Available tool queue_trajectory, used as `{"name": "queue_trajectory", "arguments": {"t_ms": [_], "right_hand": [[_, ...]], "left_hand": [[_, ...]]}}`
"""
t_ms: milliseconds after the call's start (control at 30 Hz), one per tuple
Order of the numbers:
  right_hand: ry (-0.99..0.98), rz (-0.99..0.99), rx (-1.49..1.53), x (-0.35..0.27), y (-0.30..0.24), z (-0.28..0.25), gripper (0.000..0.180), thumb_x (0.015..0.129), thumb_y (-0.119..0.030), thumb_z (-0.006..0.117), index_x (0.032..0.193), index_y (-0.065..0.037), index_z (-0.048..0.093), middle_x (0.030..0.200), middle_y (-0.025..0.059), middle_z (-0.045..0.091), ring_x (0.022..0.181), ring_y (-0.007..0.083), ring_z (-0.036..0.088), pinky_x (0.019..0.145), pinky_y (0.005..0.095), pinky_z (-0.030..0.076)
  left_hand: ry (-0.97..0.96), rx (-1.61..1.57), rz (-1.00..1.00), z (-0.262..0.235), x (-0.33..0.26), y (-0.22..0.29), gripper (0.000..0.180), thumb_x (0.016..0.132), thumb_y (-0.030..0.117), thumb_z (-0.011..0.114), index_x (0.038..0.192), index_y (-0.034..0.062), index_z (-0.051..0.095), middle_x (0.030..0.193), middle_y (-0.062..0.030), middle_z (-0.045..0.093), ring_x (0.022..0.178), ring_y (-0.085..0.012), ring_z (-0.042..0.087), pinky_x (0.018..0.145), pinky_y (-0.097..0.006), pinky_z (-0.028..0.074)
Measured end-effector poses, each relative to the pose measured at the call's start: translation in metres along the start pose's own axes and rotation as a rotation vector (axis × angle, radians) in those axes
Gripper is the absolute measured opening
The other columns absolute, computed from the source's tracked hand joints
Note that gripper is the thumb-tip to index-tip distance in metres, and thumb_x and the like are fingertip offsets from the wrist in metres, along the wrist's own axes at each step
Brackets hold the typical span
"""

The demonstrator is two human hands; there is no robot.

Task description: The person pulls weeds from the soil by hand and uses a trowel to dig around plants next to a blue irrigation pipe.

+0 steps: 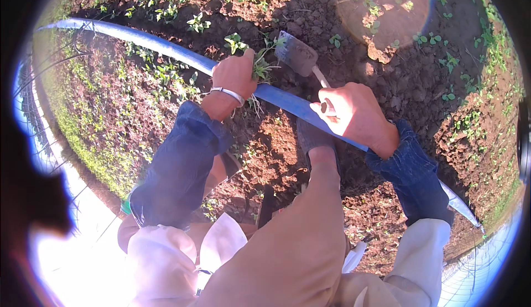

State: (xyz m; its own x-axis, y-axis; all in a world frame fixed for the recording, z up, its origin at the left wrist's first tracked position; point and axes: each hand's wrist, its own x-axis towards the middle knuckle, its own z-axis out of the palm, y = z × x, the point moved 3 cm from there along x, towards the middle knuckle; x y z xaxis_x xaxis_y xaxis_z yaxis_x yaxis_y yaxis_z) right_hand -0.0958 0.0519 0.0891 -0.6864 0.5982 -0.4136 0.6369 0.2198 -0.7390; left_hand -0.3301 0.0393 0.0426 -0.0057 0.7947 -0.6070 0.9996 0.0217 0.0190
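Observation:
My left hand (233, 76) is closed round a bunch of pulled green weeds (264, 66), whose pale roots dangle below it across a blue hose (293, 105). In my right hand (357, 111) is the handle of a small hand hoe. Its flat, soil-smeared metal blade (296, 54) lies at the soil, just right of the weeds and beyond the hose. The hose runs beneath both wrists, from the far left to the lower right. Part of the hoe's handle is hidden by my fingers.
Small green seedlings (198, 23) dot the brown soil (387, 77) beyond the hose. My shoe (315, 135) stands on the near side of the hose. Low weeds (160, 77) cover the ground at left, and a wire fence (41, 119) runs along the left edge.

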Motion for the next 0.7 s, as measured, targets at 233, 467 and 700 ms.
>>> {"name": "queue_trajectory", "arguments": {"t_ms": [233,467,700], "right_hand": [[-0.112,-0.089,-0.111,0.051,-0.028,0.009,0.008,0.068,-0.011,0.067,0.074,-0.008,0.071,0.068,0.0151,0.064,0.067,0.0346,0.064,0.06,0.042,0.051],[-0.232,-0.141,-0.2,0.078,-0.055,0.02,0.016,0.064,-0.01,0.065,0.075,0.001,0.068,0.073,0.0209,0.065,0.071,0.0365,0.066,0.063,0.0425,0.053],[-0.231,-0.085,-0.185,0.103,-0.038,0.048,0.017,0.065,-0.012,0.064,0.077,-0.001,0.07,0.075,0.0195,0.066,0.074,0.0368,0.066,0.066,0.0438,0.053]], "left_hand": [[-0.037,-0.225,-0.233,0.02,0.049,-0.029,0.046,0.077,0.023,0.066,0.112,-0.0036,0.054,0.091,-0.0281,0.064,0.091,-0.0421,0.063,0.081,-0.047,0.05],[-0.144,-0.314,-0.259,0.02,0.073,-0.039,0.033,0.077,0.02,0.063,0.097,-0.0066,0.063,0.101,-0.0302,0.063,0.1,-0.0434,0.061,0.086,-0.046,0.049],[-0.197,-0.191,-0.3,0.019,0.072,-0.039,0.037,0.077,0.015,0.063,0.111,-0.0007,0.064,0.114,-0.023,0.063,0.107,-0.0371,0.061,0.09,-0.043,0.05]]}}
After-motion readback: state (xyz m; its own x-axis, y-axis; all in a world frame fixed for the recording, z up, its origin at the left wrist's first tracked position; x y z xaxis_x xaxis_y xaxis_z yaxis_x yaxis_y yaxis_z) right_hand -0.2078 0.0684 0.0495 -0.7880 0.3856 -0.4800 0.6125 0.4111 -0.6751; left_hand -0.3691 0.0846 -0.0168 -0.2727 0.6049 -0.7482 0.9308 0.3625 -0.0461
